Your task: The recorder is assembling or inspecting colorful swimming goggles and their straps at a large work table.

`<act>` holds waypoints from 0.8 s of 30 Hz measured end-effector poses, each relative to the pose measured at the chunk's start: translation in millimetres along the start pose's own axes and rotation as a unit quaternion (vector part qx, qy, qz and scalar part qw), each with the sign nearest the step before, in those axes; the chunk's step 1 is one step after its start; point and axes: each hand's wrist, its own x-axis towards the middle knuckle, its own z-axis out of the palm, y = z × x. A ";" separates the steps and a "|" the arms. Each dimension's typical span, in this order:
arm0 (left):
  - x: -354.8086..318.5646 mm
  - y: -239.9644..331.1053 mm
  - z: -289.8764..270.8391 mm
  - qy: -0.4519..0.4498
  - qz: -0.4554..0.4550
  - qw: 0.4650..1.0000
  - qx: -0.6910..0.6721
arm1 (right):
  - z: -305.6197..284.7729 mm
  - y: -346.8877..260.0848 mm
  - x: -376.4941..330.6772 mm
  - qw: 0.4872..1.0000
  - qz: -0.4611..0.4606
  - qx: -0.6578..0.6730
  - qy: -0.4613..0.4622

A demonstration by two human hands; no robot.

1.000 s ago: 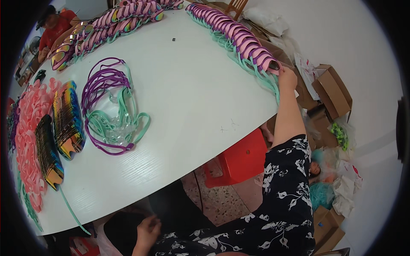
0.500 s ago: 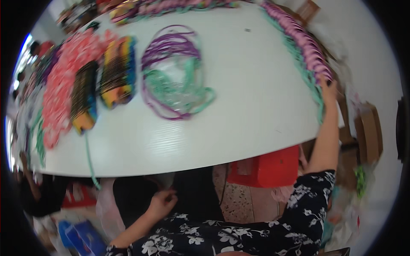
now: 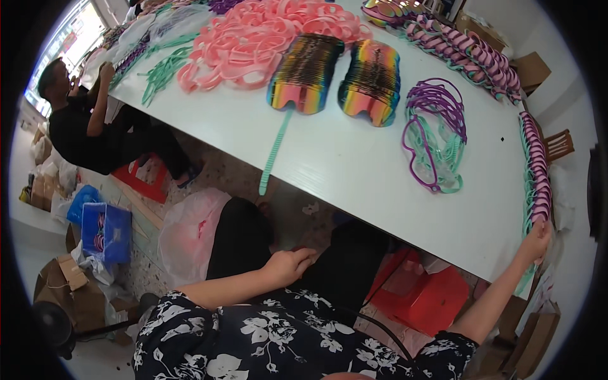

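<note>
My right hand (image 3: 536, 239) reaches out to the table's right edge and grips the end of a long row of pink and teal goggle frames (image 3: 536, 171). My left hand (image 3: 288, 265) rests on my dark-trousered lap below the white table (image 3: 354, 171), holding nothing. Ahead on the table lie a loose pile of purple and teal frames (image 3: 436, 134) and two stacks of rainbow mirrored lenses (image 3: 342, 77).
A heap of pink frames (image 3: 259, 35) and teal straps (image 3: 166, 66) cover the far table; one teal strap (image 3: 272, 155) hangs over the near edge. A seated person in black (image 3: 82, 126) works at left. Red stool (image 3: 430, 294), pink bag (image 3: 190, 231), blue crate (image 3: 104, 231), cardboard boxes on floor.
The view has swung left and down: the table has shifted up and right, my lap and the floor show more. My right hand stays on the frame row; my left hand now rests on my lap.
</note>
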 end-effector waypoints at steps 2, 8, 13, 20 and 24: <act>-7.7 -14.9 0.3 0.099 0.050 0.990 0.089 | 31.5 -103.3 -69.8 0.983 -0.051 0.166 -0.059; -30.3 -26.1 -32.2 0.157 0.161 0.954 0.197 | 50.5 -340.9 -224.9 0.884 -0.276 0.315 -0.208; -52.1 -60.8 -51.1 0.123 0.136 0.982 0.040 | 105.4 -452.2 -276.4 0.813 -0.397 0.325 -0.274; -35.9 -71.5 -172.8 0.426 0.290 0.857 0.024 | 168.8 -498.8 -299.1 0.851 -0.417 0.179 -0.264; 2.9 -62.4 -247.0 0.517 0.323 0.791 0.056 | 178.5 -496.6 -301.6 0.858 -0.406 0.198 -0.245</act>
